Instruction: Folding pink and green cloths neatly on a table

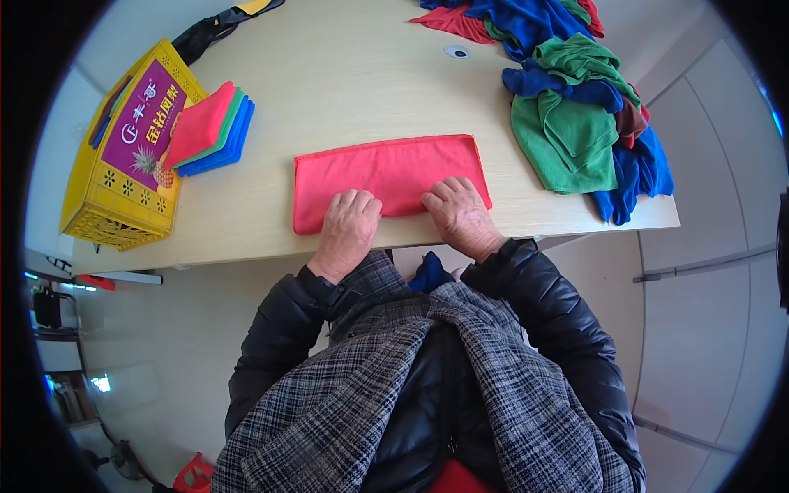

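A red cloth [386,168], folded into a wide rectangle, lies on the table in front of me. Both hands rest on its near edge with their fingers curled. My left hand [348,234] grips the edge left of the middle, its fingertips hidden beneath the knuckles. My right hand [464,218] holds the same edge nearer the right end. Between the hands the edge sags and wrinkles a little. Left of it sits a stack of folded cloths, with a red cloth [201,123] on top, then green, and a blue cloth [237,141] at the bottom.
A yellow plastic crate [74,193] with a purple panel stands at the left table end. Loose cloths, including a green cloth [559,144] and a blue cloth [645,168], heap at the right. A small white oval piece [457,52] and a black-and-yellow item [209,37] lie farther back.
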Demonstrator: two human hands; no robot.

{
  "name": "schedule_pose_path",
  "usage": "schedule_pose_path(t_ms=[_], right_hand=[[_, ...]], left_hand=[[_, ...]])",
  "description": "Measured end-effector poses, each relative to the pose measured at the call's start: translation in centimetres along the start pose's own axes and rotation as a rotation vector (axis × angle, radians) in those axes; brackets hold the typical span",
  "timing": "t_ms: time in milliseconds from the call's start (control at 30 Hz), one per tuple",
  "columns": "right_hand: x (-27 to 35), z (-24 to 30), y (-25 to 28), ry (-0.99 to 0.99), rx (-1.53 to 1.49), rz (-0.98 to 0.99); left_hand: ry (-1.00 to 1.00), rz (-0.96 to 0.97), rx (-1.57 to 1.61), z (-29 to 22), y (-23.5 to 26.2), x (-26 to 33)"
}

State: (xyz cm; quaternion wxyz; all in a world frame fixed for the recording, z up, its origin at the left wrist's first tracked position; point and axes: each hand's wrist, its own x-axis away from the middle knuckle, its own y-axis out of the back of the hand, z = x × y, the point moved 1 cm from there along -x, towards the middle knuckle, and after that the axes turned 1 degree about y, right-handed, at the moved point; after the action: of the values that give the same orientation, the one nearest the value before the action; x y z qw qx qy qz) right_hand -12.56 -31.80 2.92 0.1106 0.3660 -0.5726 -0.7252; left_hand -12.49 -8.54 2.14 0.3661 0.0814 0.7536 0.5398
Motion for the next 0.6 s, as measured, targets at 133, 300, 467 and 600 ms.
schedule_pose_path(t_ms=[133,300,467,600], right_hand=[[0.2,0.7,1.3,0.041,0.003,0.004],[2.7,1.5,1.3,0.1,-0.052,0.086],[2.9,1.4,1.4,0.036,-0.013,0.058],[4.0,-0.1,1.6,0.013,0.044,0.075]], left_hand=[[-0.099,-0.037,-0.066,-0.5,0.9,0.4],[-0.204,-0.004,-0.051,-1.5,0.6,2.5],[-0.096,-0.003,-0.059,-0.7,1.8,3.6],[-0.019,0.09,-0.09,0.9,3.1,5.1]])
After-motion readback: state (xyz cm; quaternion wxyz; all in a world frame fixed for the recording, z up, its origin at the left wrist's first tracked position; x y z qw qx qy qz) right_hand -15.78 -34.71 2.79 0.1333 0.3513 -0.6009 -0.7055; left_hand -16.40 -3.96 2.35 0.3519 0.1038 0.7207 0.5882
